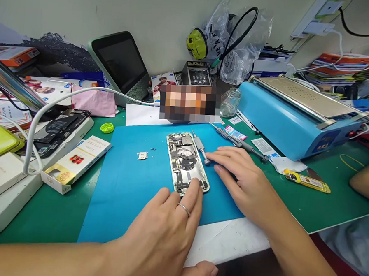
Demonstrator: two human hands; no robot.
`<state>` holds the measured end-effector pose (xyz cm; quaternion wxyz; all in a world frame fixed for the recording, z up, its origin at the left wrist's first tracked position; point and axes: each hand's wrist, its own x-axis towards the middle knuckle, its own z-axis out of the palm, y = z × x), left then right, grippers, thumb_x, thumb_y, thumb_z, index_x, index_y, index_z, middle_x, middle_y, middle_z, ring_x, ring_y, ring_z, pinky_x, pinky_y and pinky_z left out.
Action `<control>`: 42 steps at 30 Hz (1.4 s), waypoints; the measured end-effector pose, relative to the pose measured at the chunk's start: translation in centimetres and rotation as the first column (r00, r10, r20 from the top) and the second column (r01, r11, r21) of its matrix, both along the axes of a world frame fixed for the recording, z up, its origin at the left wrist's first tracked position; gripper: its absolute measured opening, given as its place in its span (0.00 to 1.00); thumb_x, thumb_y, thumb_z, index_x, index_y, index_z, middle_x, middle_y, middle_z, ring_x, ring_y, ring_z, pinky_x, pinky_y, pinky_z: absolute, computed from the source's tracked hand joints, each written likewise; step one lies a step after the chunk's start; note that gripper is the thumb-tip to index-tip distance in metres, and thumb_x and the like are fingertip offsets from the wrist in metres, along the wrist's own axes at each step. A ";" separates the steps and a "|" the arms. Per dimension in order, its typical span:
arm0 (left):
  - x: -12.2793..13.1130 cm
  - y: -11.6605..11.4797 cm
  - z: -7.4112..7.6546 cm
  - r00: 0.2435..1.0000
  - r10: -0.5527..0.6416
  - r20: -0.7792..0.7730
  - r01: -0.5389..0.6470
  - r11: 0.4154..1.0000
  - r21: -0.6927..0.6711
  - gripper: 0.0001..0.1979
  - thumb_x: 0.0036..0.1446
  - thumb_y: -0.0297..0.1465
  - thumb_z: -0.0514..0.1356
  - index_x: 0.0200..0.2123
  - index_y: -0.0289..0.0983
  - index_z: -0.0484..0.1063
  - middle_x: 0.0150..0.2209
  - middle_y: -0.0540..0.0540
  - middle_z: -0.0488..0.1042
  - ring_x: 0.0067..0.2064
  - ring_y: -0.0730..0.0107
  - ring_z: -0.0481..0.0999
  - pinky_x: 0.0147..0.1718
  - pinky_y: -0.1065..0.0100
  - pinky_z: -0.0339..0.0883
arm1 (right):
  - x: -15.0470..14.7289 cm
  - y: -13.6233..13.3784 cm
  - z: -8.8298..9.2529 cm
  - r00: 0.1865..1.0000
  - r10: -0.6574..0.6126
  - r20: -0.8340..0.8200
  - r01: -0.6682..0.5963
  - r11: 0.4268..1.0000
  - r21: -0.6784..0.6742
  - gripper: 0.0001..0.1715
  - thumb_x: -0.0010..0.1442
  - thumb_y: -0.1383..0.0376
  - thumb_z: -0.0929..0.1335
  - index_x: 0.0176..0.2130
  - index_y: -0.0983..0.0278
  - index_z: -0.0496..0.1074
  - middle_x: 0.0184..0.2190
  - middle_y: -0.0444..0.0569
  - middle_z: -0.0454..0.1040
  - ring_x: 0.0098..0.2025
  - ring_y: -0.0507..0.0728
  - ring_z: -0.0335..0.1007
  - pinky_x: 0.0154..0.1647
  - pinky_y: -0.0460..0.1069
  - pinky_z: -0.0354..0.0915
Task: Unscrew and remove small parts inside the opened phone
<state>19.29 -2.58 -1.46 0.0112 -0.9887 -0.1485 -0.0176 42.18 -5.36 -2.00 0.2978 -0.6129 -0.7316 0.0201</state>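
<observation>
Smartphone point(187, 163), back cover off and its boards and cables bare, lies lengthwise near the middle of the blue mat point(122, 192) on my desk point(44, 213).

My left hand point(164, 231), with 1 ring point(184, 209) on it, comes in from below. Its grip is loose and spread, and 2 fingertips press down on the near end of the smartphone without pinching it.

My right hand point(240, 182) lies palm down on the mat just right of the smartphone, its grip stretched flat and closed on nothing. Its index fingertip meets the butt of a small grey screwdriver point(201, 149), which lies slanted along the smartphone's right edge. I cannot tell whether the thumb beneath touches the tool.

A small metal part point(142, 155) sits alone on the mat, well left of the smartphone. A second, darker screwdriver point(240, 143) lies beyond my right hand.

At the left edge are a cigarette box point(74, 163), a green bottle cap point(107, 127) and another opened phone point(58, 129). A blue machine point(297, 115) stands at the back right, and another person's arm point(366, 180) shows at the right edge.
</observation>
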 end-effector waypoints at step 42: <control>0.1 0.4 -0.9 1.000 -0.021 -0.017 0.021 1.000 -0.002 0.49 0.67 0.60 0.47 0.71 0.22 0.59 0.68 0.20 0.62 0.43 0.51 0.81 0.43 0.57 0.68 | 2.2 4.4 2.5 0.990 -0.117 -0.082 0.137 0.940 0.311 0.17 0.71 0.61 0.67 0.57 0.59 0.75 0.44 0.51 0.81 0.44 0.60 0.79 0.49 0.57 0.75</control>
